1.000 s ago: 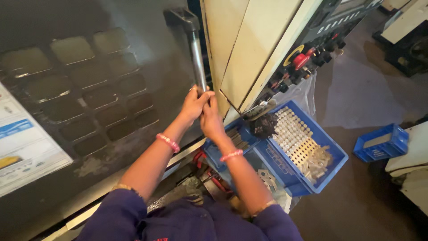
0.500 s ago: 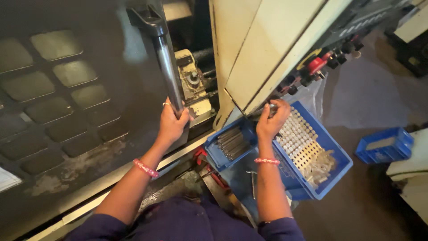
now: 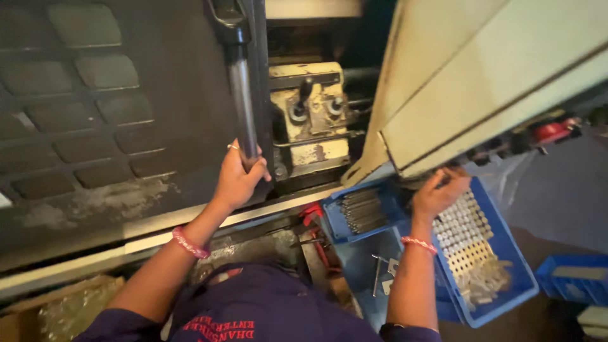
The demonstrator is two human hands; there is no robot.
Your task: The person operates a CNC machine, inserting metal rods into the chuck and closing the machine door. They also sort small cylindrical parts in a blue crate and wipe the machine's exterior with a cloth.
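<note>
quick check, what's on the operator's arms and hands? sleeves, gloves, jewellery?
No gloves: both hands bare. Left hand has a thin ring on one of its fingers; right hand shows no ring. Each wrist carries a pink-red beaded band: left band, right band. Forearms bare; dark navy sleeves end about the elbows.

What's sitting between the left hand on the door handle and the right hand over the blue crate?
In the head view, a small blue tray of dark metal rods lies between the left hand and the right hand.
</note>
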